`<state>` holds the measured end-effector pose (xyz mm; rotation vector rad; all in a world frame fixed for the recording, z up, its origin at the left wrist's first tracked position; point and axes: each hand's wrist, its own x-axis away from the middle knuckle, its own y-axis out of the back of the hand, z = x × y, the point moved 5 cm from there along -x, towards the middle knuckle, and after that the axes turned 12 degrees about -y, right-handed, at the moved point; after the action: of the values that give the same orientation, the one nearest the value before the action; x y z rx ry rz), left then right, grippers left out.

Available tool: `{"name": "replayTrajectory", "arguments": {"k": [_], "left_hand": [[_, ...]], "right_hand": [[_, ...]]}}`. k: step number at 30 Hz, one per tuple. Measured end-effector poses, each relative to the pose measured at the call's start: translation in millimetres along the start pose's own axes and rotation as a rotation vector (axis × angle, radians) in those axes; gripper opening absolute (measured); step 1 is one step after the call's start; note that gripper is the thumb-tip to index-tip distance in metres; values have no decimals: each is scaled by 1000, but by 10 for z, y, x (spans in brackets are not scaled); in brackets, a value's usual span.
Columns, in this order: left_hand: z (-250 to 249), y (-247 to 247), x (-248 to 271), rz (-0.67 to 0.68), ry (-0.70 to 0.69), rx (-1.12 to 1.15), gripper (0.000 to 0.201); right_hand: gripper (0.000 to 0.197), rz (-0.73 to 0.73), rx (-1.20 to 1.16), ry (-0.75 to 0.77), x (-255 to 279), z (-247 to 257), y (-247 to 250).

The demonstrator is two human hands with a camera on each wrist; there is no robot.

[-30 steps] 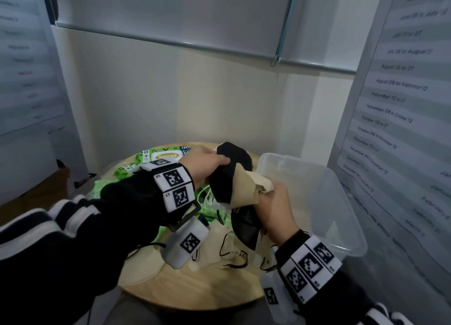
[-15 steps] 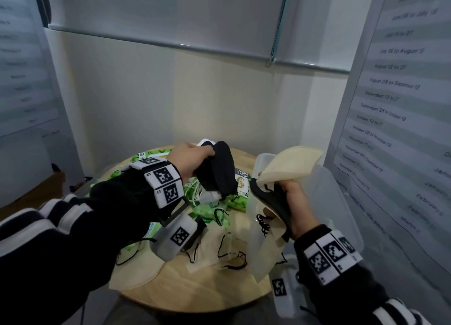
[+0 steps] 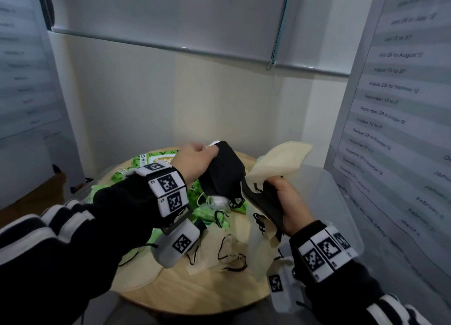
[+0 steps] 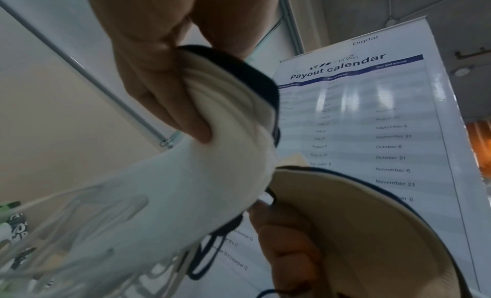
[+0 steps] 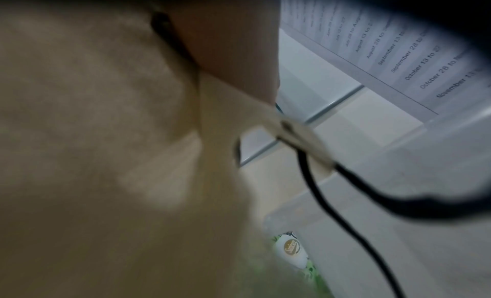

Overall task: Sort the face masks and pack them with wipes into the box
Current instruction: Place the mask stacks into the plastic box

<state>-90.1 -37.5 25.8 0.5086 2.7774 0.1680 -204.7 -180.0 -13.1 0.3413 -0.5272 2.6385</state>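
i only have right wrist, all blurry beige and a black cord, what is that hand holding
Observer: The right hand grips a beige mask together with a black mask.
Operator: and the other side
Observer: The left hand grips a second black mask, white on its inner face.
Operator: where do they go
Observer: The clear box sits just right of the right hand, on the round table.
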Motion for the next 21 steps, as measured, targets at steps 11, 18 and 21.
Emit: {"name": "replayTrajectory", "arguments": {"k": [11, 18, 21], "left_hand": [[-17, -81, 75, 61, 33, 110, 19], [-7, -135, 129, 55, -35, 80, 26], [-18, -87, 145, 86, -5, 71, 36]], "right_hand": [[34, 46, 34, -114, -74, -150, -151], [31, -6, 90, -125, -119, -200, -69], [27, -25, 141, -143, -126, -203, 17]]}}
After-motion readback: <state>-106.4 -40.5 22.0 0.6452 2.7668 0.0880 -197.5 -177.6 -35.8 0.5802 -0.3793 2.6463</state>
